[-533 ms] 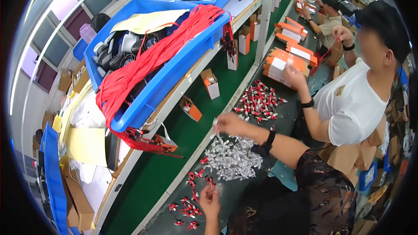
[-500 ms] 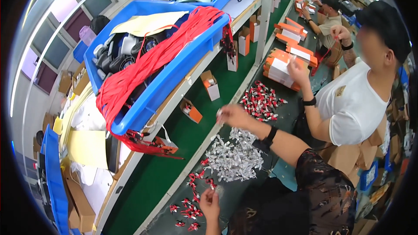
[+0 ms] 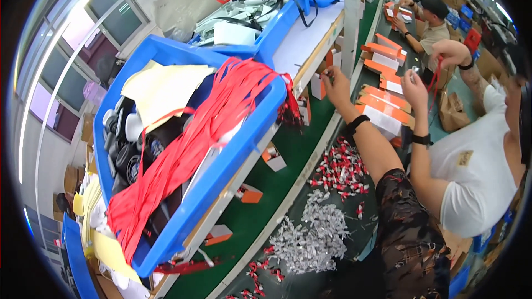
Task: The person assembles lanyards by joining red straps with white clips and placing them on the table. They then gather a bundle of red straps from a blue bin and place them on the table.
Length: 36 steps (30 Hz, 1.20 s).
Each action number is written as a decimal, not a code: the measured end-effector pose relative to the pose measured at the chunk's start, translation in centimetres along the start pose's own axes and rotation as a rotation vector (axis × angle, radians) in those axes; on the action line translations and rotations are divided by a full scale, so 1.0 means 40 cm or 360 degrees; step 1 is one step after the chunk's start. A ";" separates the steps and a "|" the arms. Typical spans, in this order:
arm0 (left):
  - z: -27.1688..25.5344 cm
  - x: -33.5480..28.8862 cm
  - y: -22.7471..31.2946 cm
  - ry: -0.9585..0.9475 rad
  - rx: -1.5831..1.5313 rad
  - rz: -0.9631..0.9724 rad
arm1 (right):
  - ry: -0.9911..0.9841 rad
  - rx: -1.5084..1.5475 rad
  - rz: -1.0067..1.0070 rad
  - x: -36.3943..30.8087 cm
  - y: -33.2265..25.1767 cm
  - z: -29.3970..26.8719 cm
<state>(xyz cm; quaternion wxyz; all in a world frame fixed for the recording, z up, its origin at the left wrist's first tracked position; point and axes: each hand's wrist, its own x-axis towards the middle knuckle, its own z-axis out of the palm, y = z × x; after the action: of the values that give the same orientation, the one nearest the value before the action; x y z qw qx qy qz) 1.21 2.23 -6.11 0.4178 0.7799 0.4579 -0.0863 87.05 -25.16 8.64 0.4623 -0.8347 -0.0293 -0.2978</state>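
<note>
My right hand (image 3: 337, 89), with a dark band at the wrist, reaches far forward over the green conveyor belt (image 3: 252, 224). Its fingers are bent together beside a small orange-and-white box (image 3: 318, 86); what they hold, if anything, I cannot make out. Below that forearm lies a heap of small red-and-white bundles (image 3: 339, 173). Nearer to me is a pile of silvery-white bundles (image 3: 310, 238), with several red ones (image 3: 257, 277) trailing off at the lower left. My left hand is out of view.
A blue tray (image 3: 221, 196) of red straps (image 3: 177, 155) and black parts juts out over the belt from the left. More open boxes (image 3: 273, 156) stand along the belt. At right, a co-worker in a white shirt (image 3: 471, 171) handles a red strap beside stacked orange-and-white boxes (image 3: 382, 112).
My right hand has moved forward from above the silvery pile to the box on the belt. The left hand has left the picture, and the whole view has shifted.
</note>
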 end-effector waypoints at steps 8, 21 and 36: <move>0.031 0.096 0.203 -0.0012 -0.0154 -0.0205 | 0.0443 0.0014 -0.0509 0.202 0.066 0.149; -0.021 -0.040 0.266 0.0098 -0.0464 -0.0127 | -0.0086 0.1049 0.1027 -0.456 -0.004 0.029; 0.078 -0.300 0.099 0.0030 -0.0838 -0.0511 | -0.3091 0.0065 -0.0446 -1.161 -0.304 -0.439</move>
<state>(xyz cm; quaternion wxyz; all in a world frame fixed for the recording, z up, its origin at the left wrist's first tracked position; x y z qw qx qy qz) -1.68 -8.68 0.40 0.5823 0.5633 0.5857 -0.0223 36.74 -21.55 0.40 0.2120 -0.6975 -0.5009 0.4666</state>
